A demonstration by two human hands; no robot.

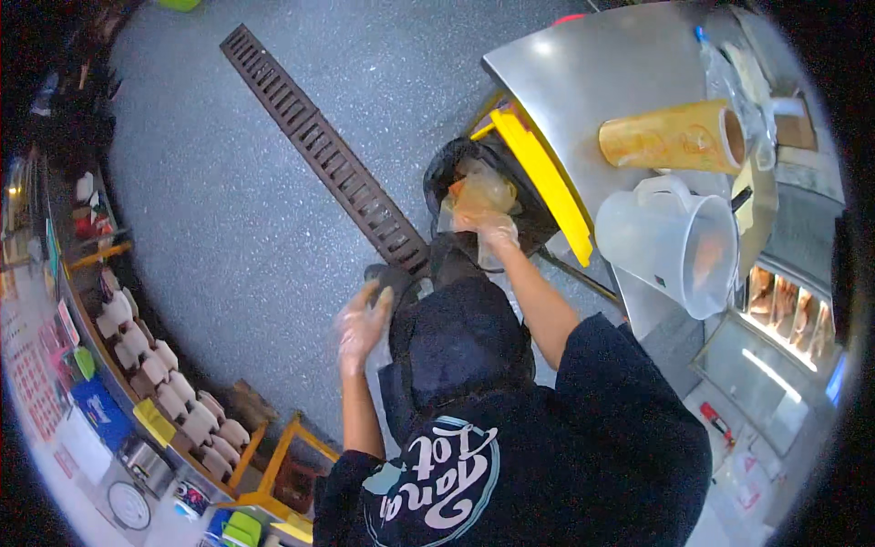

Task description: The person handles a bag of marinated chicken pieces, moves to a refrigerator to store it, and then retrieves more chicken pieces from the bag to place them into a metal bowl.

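Observation:
My right hand, in a clear plastic glove, is over a black-lined bin. Its fingers are closed on a crumpled translucent plastic bag with something orange showing through. How far the bag reaches into the bin is hidden. Beside my left knee, my left hand is also gloved and slightly blurred. Its thumb and fingers are apart, with nothing seen between them. A yellow plastic edge, perhaps the bin's lid, stands tilted between the bin and the steel table.
On the table lie a large roll of cling film and a translucent plastic jug. A brown drain grate crosses the speckled floor. Stacked pale cartons fill a shelf under the left counter. A yellow-orange frame stands near it.

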